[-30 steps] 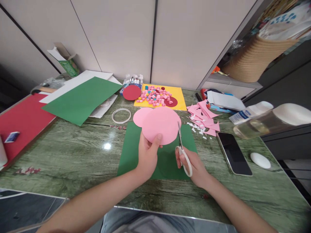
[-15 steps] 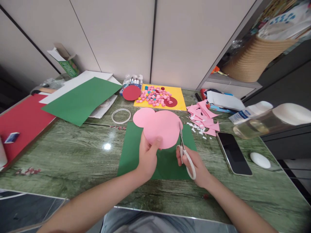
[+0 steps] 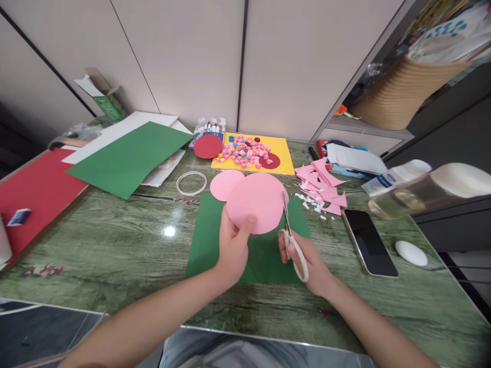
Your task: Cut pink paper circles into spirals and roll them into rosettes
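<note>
My left hand [image 3: 235, 246] pinches the lower edge of a round pink paper piece [image 3: 255, 202], thumb on top and fingers hidden beneath. In my right hand [image 3: 309, 263] is a pair of scissors [image 3: 300, 259] with white handles; the blades point away from me along the right edge of the pink piece. Whether the blades touch the paper I cannot tell. Below both hands lies a green paper sheet [image 3: 210, 245]. Another pink paper circle [image 3: 225, 185] is on the table, partly covered by the held one.
Pink paper scraps [image 3: 324, 186] lie to the right, near a phone [image 3: 370, 243] and a clear bottle [image 3: 406, 197]. At the back, small pink balls [image 3: 245, 152] sit on yellow paper [image 3: 286, 153]. A tape roll [image 3: 191, 183] and a larger green sheet [image 3: 130, 158] are to the left.
The held pink paper has turned or tilted very slightly. Both hands and the scissors stay in almost the same place.
</note>
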Demonstrator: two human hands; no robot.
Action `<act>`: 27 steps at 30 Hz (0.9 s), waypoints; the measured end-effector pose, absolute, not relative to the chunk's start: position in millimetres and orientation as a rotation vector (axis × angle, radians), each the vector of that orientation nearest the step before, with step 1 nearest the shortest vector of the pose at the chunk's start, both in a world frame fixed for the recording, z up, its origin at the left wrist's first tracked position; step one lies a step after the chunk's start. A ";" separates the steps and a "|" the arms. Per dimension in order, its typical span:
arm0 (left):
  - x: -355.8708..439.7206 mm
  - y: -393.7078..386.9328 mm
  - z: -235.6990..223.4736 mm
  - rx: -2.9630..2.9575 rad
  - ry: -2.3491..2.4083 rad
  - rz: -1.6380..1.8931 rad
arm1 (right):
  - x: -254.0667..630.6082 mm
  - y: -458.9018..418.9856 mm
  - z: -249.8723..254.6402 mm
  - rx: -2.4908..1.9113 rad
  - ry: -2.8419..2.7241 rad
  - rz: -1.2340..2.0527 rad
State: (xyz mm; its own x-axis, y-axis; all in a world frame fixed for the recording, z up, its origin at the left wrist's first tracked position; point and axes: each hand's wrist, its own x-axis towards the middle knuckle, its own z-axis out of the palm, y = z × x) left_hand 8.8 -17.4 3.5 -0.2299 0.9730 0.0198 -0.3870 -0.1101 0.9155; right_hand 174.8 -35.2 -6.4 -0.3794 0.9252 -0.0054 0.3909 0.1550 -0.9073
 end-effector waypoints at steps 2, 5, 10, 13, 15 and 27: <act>8.7 -17.4 4.3 0.831 1.030 1.585 | 175.2 -35.7 -5.9 -1.255 -1.865 1.185; 8.2 -17.2 5.3 0.830 1.040 1.588 | 175.0 -35.8 -5.2 -1.253 -1.879 1.175; 7.1 -16.1 5.2 0.815 1.053 1.591 | 173.8 -34.5 -4.1 -1.258 -1.890 1.161; 6.6 -15.0 4.0 0.819 1.069 1.618 | 173.4 -34.3 -3.7 -1.262 -1.900 1.149; 6.4 -14.2 3.5 0.828 1.081 1.641 | 173.2 -34.5 -3.4 -1.265 -1.909 1.142; 6.2 -12.6 6.0 0.849 1.130 1.651 | 173.4 -35.2 -1.6 -1.284 -1.933 1.159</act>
State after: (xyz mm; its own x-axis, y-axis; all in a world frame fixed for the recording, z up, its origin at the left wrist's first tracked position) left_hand 6.2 -12.6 6.0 -0.3274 0.9442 0.0369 -0.3077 -0.1435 0.9406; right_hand 173.4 -35.2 -1.6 -0.3997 0.9164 -0.0219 0.4512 0.1760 -0.8749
